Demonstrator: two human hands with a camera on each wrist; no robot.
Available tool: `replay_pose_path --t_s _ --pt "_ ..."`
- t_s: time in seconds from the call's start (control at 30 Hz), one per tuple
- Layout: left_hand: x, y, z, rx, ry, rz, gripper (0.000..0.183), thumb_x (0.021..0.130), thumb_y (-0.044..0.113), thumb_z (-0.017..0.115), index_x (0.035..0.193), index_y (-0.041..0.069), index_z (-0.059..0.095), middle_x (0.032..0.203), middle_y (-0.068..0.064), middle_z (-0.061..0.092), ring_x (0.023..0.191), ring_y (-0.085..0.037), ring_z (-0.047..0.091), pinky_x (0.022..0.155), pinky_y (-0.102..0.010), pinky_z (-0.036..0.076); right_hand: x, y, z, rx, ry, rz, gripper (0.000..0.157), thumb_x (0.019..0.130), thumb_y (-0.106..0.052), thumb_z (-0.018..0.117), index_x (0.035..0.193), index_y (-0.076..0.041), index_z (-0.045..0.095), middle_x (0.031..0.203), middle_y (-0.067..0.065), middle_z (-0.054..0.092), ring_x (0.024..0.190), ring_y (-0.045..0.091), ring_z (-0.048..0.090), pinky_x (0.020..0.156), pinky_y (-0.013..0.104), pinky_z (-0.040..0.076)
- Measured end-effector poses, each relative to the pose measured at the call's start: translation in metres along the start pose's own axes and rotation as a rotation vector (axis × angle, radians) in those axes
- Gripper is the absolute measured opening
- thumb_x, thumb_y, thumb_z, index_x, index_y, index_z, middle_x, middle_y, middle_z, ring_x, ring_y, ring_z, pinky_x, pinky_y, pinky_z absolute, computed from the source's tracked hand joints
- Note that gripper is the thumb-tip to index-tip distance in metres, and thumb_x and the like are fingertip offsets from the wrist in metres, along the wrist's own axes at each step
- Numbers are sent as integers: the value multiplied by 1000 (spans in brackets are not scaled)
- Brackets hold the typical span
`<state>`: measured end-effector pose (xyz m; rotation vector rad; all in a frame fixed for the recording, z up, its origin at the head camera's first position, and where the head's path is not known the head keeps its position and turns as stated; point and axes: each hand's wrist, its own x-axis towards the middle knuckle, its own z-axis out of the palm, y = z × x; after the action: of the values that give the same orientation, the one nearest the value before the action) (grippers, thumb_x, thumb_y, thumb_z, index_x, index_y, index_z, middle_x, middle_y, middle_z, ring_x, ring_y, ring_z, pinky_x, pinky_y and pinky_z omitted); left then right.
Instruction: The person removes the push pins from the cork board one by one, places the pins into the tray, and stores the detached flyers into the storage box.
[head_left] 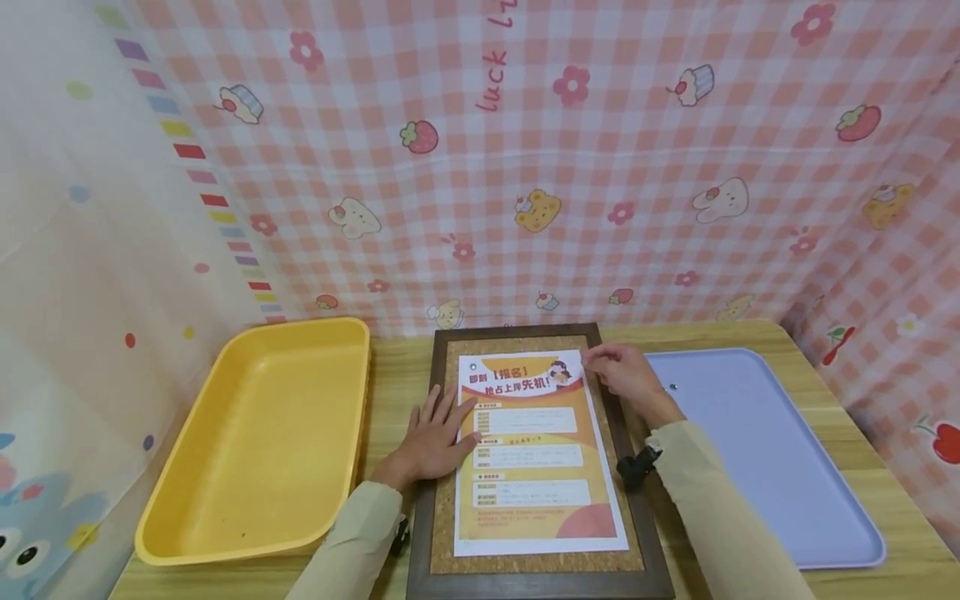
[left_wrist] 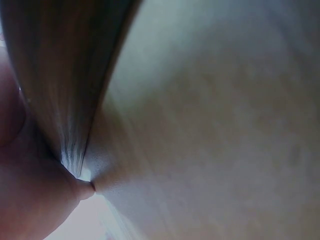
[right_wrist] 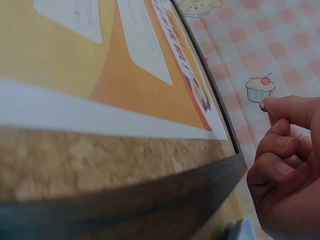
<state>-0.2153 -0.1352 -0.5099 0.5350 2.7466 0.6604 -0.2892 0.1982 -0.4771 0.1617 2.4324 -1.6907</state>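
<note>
Centrally on the table (head_left: 397, 367) lies a brown-framed cork board (head_left: 547, 564), bearing an orange-yellow poster (head_left: 536, 457), white-edged with pale boxes; the left hand (head_left: 435, 439) spreads across its left edge, the right hand (head_left: 626, 377) pinches a tiny pin (right_wrist: 263, 106) by its top right corner.

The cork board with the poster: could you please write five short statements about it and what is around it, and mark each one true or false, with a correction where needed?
1. The poster lies on the cork board. True.
2. The yellow tray stands to the right of the cork board. False: it stands to the left.
3. The right hand pinches a small shiny piece. True.
4. The left hand is inside the yellow tray. False: it rests at the poster's left edge.
5. A small round thing is at the poster's upper left corner. True.
</note>
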Motion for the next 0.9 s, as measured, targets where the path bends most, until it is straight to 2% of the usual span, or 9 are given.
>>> replay_pose_path --t_s 0.2,0.37,0.6,0.9 --pt "0 0 1 6 4 -5 65 104 52 37 160 26 19 167 -6 -4 152 -30 -16 116 -64 -7 -4 2 -12 -24 -1 -31 29 96 -19 63 114 4 66 74 -4 54 64 9 46 57 24 41" --pt "-1 2 0 -10 18 6 64 104 51 38 160 25 21 167 -7 -2 152 -31 -14 116 -65 -6 -6 3 -22 -36 -1 -61 29 95 -21 65 113 3 67 77 -7 53 68 8 45 59 24 40" --pt "-2 6 -4 2 7 4 63 105 46 40 160 22 23 167 -11 0 152 -35 -12 116 -66 -4 -9 3 -33 26 -34 -52 34 97 -20 63 119 6 62 73 -9 54 51 2 37 50 22 35" --pt "-5 10 -9 19 3 6 62 105 45 39 159 19 24 167 -13 2 152 -37 -10 116 -67 -1 -13 7 -50 41 -28 -73 32 97 -17 63 115 9 61 60 -11 44 51 3 36 48 21 32"
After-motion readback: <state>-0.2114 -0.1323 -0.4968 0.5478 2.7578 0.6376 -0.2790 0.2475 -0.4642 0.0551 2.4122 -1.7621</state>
